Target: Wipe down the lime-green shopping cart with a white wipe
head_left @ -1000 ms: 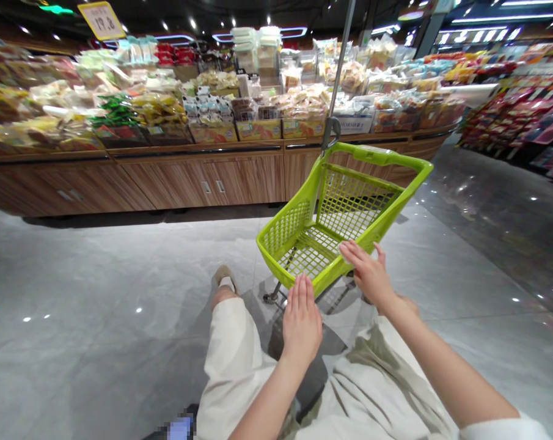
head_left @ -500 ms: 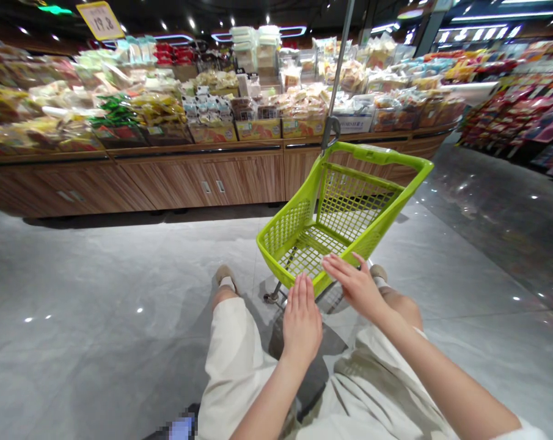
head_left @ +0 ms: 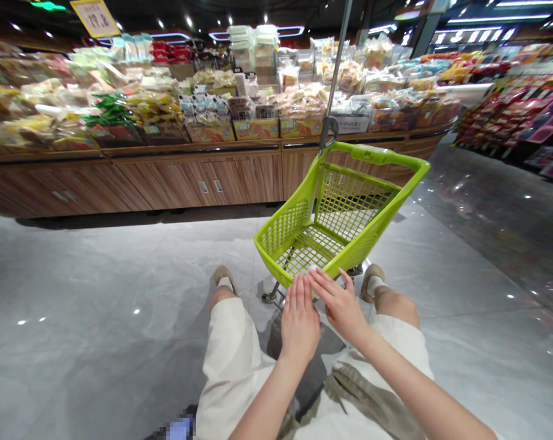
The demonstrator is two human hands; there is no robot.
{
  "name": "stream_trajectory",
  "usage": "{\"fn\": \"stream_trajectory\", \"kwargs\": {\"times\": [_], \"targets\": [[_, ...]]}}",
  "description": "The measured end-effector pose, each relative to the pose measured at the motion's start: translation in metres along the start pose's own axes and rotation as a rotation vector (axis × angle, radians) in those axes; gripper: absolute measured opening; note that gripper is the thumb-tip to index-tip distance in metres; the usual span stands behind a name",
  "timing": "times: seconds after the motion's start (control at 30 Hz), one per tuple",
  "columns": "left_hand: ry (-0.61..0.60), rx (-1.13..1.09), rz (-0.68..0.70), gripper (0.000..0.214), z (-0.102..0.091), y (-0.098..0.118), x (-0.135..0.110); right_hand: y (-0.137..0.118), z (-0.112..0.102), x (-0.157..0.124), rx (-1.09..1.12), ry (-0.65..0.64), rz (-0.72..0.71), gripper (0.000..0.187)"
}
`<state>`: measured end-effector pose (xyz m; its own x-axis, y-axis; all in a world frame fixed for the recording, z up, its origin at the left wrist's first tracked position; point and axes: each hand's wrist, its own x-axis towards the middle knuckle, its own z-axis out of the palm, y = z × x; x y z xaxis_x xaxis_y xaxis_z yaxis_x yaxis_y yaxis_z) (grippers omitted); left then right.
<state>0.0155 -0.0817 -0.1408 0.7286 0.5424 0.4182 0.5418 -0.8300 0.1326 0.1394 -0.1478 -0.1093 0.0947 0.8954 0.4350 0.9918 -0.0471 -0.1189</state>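
From here I read both grips as open, with nothing held. My left hand stands flat, fingers straight, its tips at the near rim of the lime-green shopping cart basket. My right hand angles in from 4 o'clock, fingers extended, their tips on that rim just beside the left hand (neither hand curls around the plastic). The basket sits at 12 o'clock from my hands, with a thin metal pole rising from its far corner. Further out at 12 o'clock, bagged snacks crowd a wood-faced tabletop, and a price sign hangs at 11 o'clock.
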Motion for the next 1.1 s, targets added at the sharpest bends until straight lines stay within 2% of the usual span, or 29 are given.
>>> {"fn": "stream_trajectory", "kwargs": {"times": [0.1, 0.23, 0.3, 0.33, 0.4, 0.5, 0.57, 0.63, 0.7, 0.83, 0.9, 0.97, 1.03, 1.1], "targets": [[-0.007, 0.009, 0.011, 0.071, -0.001, -0.002, -0.001, 0.033, -0.008, 0.002, -0.017, 0.004, 0.016, 0.079], [-0.006, 0.003, 0.018, 0.070, -0.002, -0.001, 0.000, 0.096, -0.017, 0.013, -0.140, 0.104, 0.212, 0.076], [0.002, -0.009, 0.013, 0.072, -0.003, 0.000, 0.001, 0.104, -0.016, 0.017, -0.184, 0.135, 0.280, 0.074], [0.008, -0.018, 0.008, 0.072, -0.003, 0.001, 0.001, 0.098, -0.014, 0.017, -0.194, 0.145, 0.298, 0.074], [0.019, -0.038, -0.001, 0.073, -0.003, 0.003, 0.002, 0.072, -0.007, 0.015, -0.188, 0.152, 0.298, 0.076], [0.030, -0.050, -0.006, 0.076, -0.001, 0.003, 0.001, 0.017, 0.004, 0.007, -0.113, 0.109, 0.166, 0.075], [0.032, -0.038, -0.003, 0.077, 0.001, 0.001, 0.001, -0.006, 0.006, 0.002, -0.058, 0.073, 0.062, 0.073], [0.026, -0.025, 0.002, 0.075, 0.001, -0.001, 0.000, -0.004, 0.003, 0.000, -0.036, 0.051, 0.003, 0.074], [0.011, -0.017, 0.010, 0.071, 0.001, -0.003, 0.000, 0.021, -0.004, 0.002, -0.050, 0.040, 0.012, 0.076], [0.001, -0.012, 0.019, 0.068, -0.001, -0.002, 0.000, 0.090, -0.018, 0.014, -0.143, 0.092, 0.205, 0.072], [0.000, -0.013, 0.014, 0.068, -0.001, 0.000, 0.001, 0.103, -0.019, 0.018, -0.188, 0.122, 0.290, 0.070], [0.001, -0.016, 0.004, 0.068, -0.001, 0.002, 0.001, 0.090, -0.015, 0.019, -0.209, 0.135, 0.326, 0.071], [0.005, -0.021, -0.006, 0.069, -0.001, 0.004, 0.001, 0.058, -0.006, 0.015, -0.184, 0.135, 0.302, 0.074], [0.006, -0.023, -0.006, 0.069, 0.000, 0.004, 0.001, 0.021, 0.002, 0.008, -0.111, 0.113, 0.213, 0.075]]}}
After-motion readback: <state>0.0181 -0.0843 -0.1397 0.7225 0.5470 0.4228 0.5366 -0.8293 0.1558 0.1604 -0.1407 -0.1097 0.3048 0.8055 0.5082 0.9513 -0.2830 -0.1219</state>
